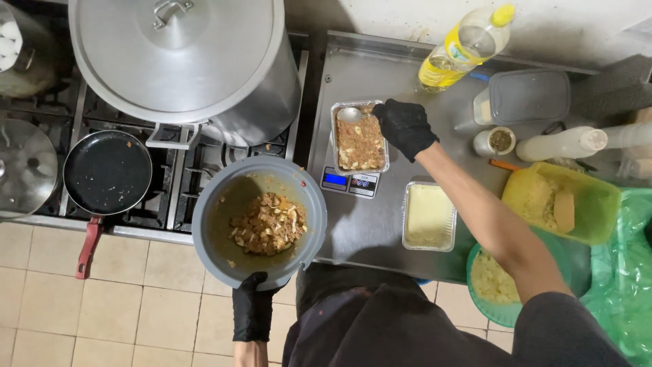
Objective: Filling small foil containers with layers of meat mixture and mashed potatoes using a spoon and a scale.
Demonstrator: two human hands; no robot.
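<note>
At the bottom centre of the frame the left hand (252,309), in a black glove, is closed on the near rim of a grey bowl (210,204), holding it over the edge between the stove and the steel counter (380,238); a brown chopped food mix (268,223) lies in the bowl's bottom. To the lower right sit a green bowl (479,302) of pale food and, just above it, a foil tray (429,217) with a pale yellow filling. At centre, a second foil tray (360,138) of the brown mix rests on a small digital scale (350,181). The right hand (405,126), also gloved in black, is curled around the handle of a metal spoon (350,114) whose bowl lies at that tray's far end. Farther right stand a yellow tub (598,204) and a small open jar (499,141). In the upper part are an oil bottle (462,47), a black frying pan (107,172) and a large lidded steel pot (183,61).
</note>
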